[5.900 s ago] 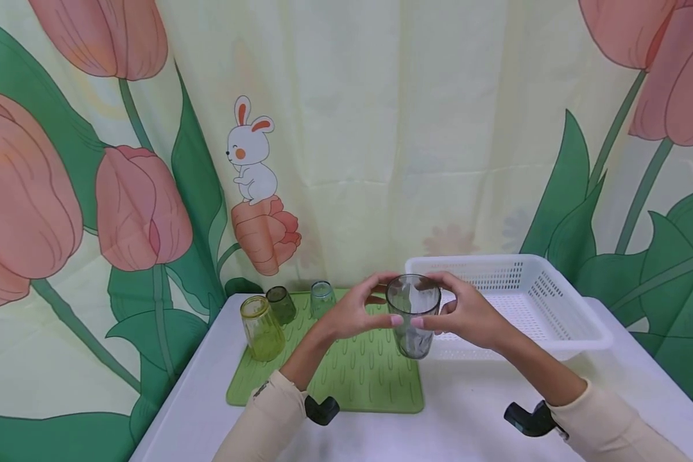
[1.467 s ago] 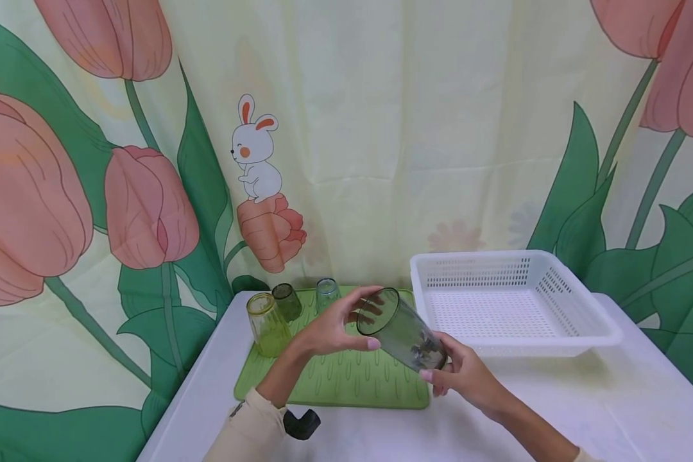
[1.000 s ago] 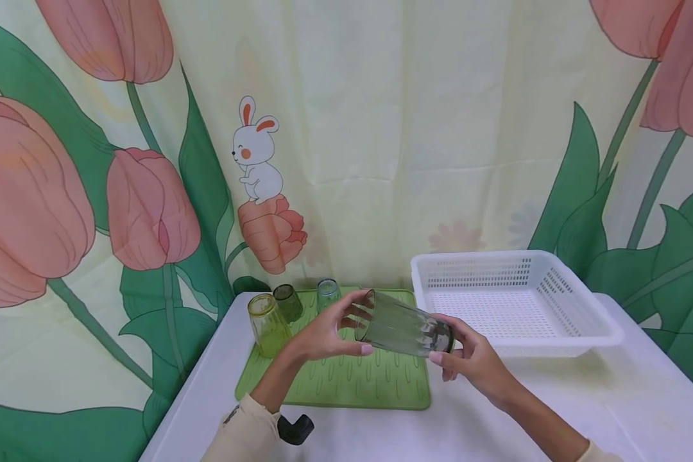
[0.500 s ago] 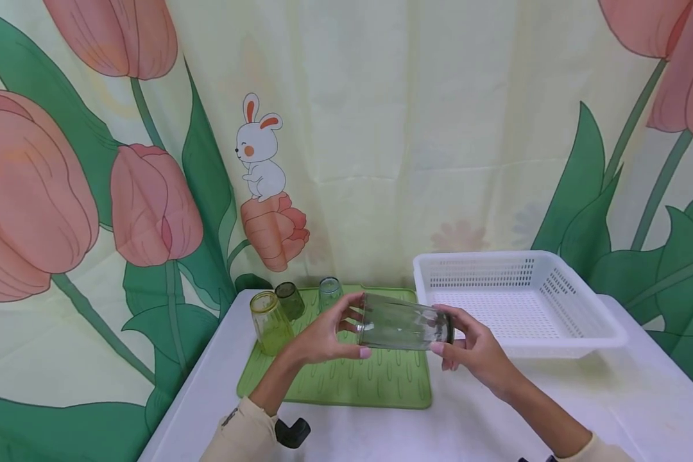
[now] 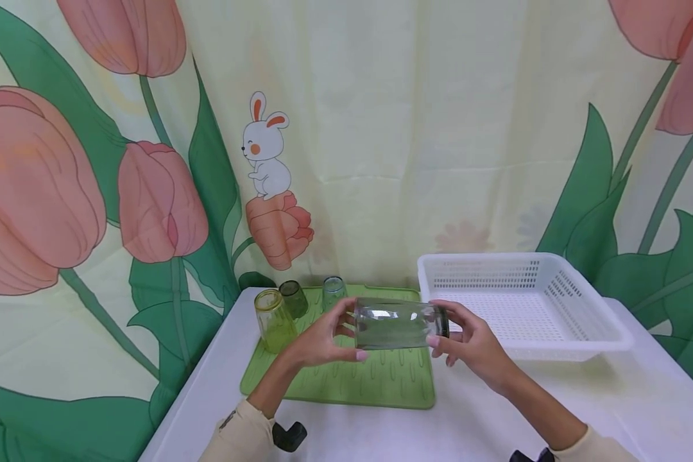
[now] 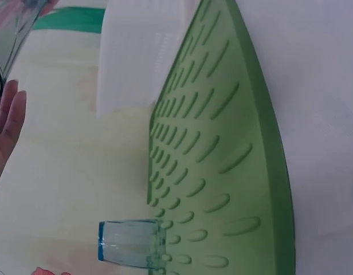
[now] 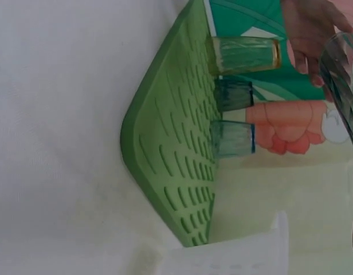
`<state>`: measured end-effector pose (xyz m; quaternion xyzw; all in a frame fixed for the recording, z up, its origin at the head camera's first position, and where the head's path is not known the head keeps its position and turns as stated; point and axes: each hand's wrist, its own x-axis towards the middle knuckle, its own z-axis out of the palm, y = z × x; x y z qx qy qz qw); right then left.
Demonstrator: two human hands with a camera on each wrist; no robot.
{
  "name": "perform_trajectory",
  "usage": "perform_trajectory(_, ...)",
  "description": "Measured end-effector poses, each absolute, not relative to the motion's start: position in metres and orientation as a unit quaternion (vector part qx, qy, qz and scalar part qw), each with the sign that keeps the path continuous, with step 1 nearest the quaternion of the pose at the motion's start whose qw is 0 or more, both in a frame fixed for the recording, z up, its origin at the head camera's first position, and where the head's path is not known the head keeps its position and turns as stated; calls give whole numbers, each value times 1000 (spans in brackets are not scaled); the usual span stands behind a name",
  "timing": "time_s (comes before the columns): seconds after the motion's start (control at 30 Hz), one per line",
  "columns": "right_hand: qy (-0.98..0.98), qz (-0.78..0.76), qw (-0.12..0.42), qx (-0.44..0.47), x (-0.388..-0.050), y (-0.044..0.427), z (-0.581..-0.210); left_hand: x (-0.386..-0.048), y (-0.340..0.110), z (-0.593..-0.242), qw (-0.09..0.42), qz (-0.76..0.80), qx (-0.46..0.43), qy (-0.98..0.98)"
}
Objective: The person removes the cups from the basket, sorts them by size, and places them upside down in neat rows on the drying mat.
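Note:
A tall smoky-grey drinking glass lies level in the air above the green mat, held between two hands. My right hand grips its thick base, thumb in front and fingers behind. The left hand curves around the mouth end, fingers behind the rim and thumb just below it. In the left wrist view, fingers show beside the rim, and part of the glass is cut off by the frame. The right wrist view shows the left hand at the glass mouth.
On the green ridged mat stand a tall yellow glass, a small dark green glass and a small blue glass, mouths down or up I cannot tell. A white perforated basket stands at right on the white table.
Earlier the glass was upright between both hands, then slanted with its mouth up to the left. It has since turned level, the right hand rising at its base.

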<state>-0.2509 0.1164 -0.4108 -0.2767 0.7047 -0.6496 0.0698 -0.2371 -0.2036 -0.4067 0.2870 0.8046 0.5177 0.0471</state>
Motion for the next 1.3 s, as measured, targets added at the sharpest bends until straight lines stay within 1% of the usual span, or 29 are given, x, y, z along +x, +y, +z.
perform_trajectory(0.37,701,-650,72,-284,-254,105,-405,-233,-214,-413,44,519,289,803)
perform_trajectory(0.67,697,-652,78,-289,-256,95,-399,-227,-223,-416,62,515,266,813)
perform_trajectory(1.3,716,-635,85,-276,-270,82,-392,-216,-256,-435,41,518,243,819)
